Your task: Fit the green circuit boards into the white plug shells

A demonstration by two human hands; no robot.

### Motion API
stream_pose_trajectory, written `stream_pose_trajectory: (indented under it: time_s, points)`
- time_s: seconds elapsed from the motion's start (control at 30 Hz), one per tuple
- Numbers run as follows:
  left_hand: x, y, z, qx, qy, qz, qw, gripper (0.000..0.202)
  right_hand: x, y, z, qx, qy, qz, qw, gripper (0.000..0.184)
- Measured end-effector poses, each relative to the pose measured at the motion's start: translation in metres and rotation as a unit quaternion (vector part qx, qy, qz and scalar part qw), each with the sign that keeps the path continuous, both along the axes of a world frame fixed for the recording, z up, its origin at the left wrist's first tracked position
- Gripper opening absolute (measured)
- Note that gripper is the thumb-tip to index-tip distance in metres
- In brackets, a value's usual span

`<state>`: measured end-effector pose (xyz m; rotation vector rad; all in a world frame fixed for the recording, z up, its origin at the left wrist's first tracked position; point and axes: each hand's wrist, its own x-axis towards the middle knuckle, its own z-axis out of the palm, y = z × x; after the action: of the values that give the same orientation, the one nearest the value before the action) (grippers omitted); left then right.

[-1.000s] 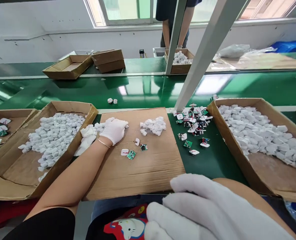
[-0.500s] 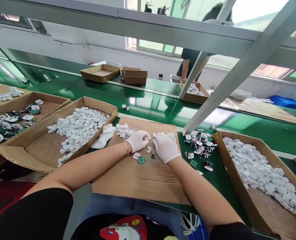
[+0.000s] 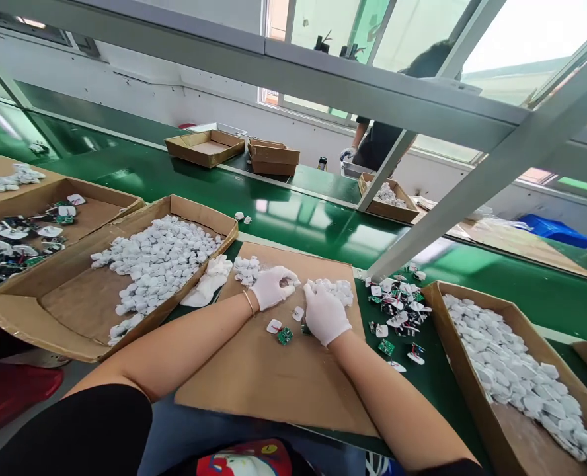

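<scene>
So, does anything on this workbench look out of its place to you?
Two white pieces lie alone on the green surface beyond the cardboard sheet, apart from the white heaps on it. They look stray, though perhaps somebody put them there on purpose.

Glossy gleam off the table (image 3: 318, 225), matt cardboard in the sheet (image 3: 258, 390), matt cloth on the gloves (image 3: 327, 314), smooth metal-looking beam (image 3: 452, 201)!

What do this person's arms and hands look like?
The left hand and right hand wear plain white gloves. A thin, metallic-looking bangle sits just past the left glove's cuff. Both forearms are bare below black sleeves; only a sliver of the right sleeve shows.
</scene>
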<state>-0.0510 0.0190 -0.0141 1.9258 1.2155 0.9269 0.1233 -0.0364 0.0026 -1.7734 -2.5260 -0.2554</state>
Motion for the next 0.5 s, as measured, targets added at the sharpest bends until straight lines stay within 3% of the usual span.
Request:
stream_pose_trajectory:
  time_s: [0.17, 0.4, 0.5]
  points:
    - [-0.004, 0.001, -0.003, 0.013, -0.012, -0.005, 1.0, 0.019, 0.006, 0.002, -0.009, 0.009, 0.067, 0.028, 0.997, 0.023]
    - [-0.003, -0.005, 0.0, 0.01, -0.01, -0.026, 1.0, 0.02, 0.007, 0.005, -0.007, -0.07, 0.004, 0.019, 0.997, 0.023]
    - [-0.002, -0.005, 0.0, 0.018, -0.004, -0.035, 0.999, 0.02, 0.009, 0.006, 0.002, -0.114, -0.03, 0.055, 0.992, 0.026]
